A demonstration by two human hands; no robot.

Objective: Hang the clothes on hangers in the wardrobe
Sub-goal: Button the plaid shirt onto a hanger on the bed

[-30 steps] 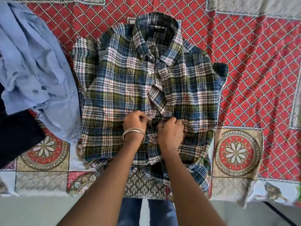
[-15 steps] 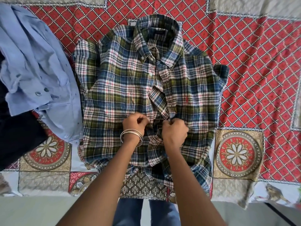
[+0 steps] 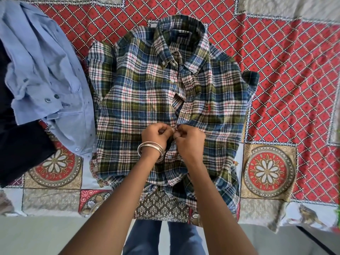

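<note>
Blue shirt (image 3: 46,70) heaped at left, not yet hung. Plaid shirt (image 3: 147,100) flat on patterned bedspread (image 3: 285,89), centre. Left hand (image 3: 155,134) and right hand (image 3: 189,139) both pinch its placket mid-front, working a button. No hanger or wardrobe in view; hanging all left, early stage.

Illumination is even, soft and diffuse; its source cannot be determined. No glare or blown highlights observed. Shadows are faint, limited to a thin dark band beneath the wrists and in the folds of the plaid shirt (image 3: 147,100). Centre of frame is sharp: weave and buttons are legible. Wide-angle distortion is evident, with the patterned bedspread (image 3: 285,70) lines bowing toward the edges. The corners appear softer, notably the blue shirt (image 3: 42,57) at left. The dark garment (image 3: 20,144) shows no detail.
</note>
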